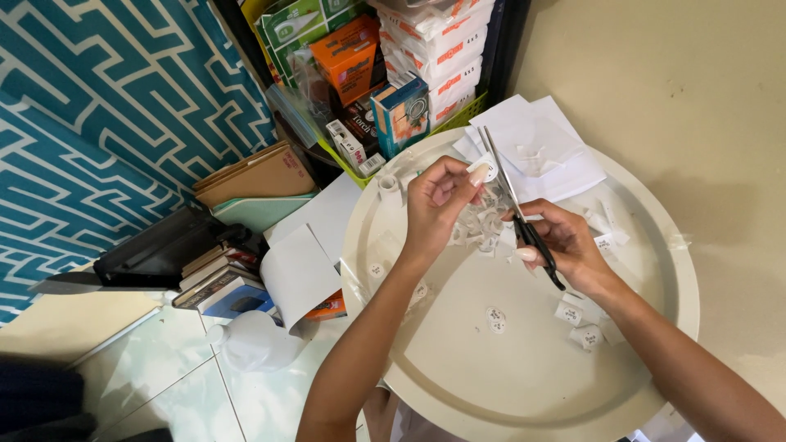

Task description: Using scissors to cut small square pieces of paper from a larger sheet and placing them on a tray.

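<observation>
Your right hand [565, 245] is closed around the black handles of a pair of scissors [516, 209], fingers through the loops. The blades are parted only slightly and point up and away from you, toward the far rim of the tray. Your left hand [438, 205] is curled, thumb and forefinger pinching a small round white paper piece [486, 171]; the other fingers are folded loosely below it. The piece sits just beside the blades, on their left; contact between paper and blade cannot be made out.

Directly under both hands: a heap of small white paper scraps [483, 225], lying on a large round cream tray [524, 385]. More round cut-outs with dark markings lie scattered on the tray: two close together near the middle [495, 319], several near your right wrist [577, 323], one near your left forearm [377, 270].

White paper sheets [540, 147] with holes cut out overlap the tray's far edge. Beyond the rim, a green basket [463, 115] holds assorted cartons. Left of the tray: loose white sheets [303, 262], stacked books [217, 278], a black stapler-like tool [160, 250], a blue patterned wall [106, 106].
</observation>
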